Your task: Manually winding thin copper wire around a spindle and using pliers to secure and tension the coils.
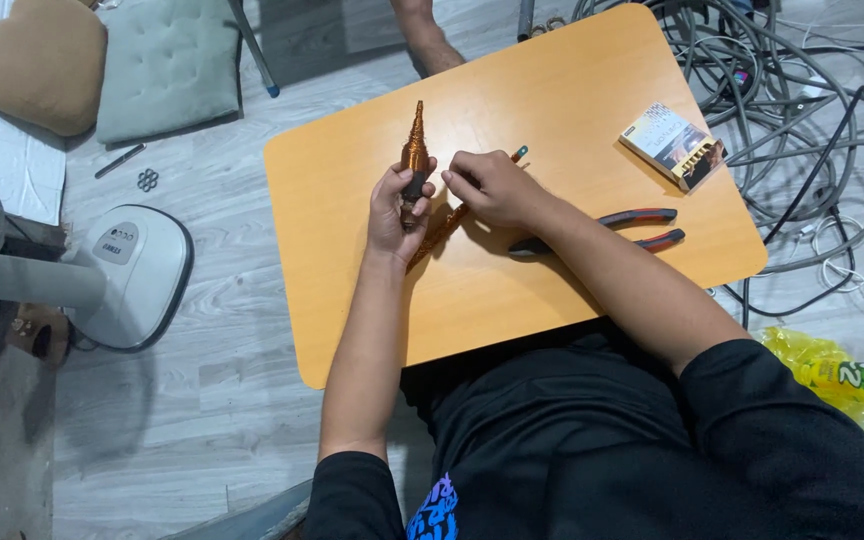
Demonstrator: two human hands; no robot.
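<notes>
Pliers (pixel 612 228), small box (pixel 672 145), tangled cables (pixel 802 90), fan base (pixel 137 275)

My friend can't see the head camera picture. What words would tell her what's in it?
A person's left hand holds a copper-coloured coil upright over a small orange table, while the right hand pinches its wire. Pliers and a small box lie nearby.

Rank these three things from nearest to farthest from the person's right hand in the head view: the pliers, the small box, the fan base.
From the right hand:
1. Pliers, on the table just right of it.
2. Small box, near the table's far right edge.
3. Fan base, on the floor, far left.
</notes>
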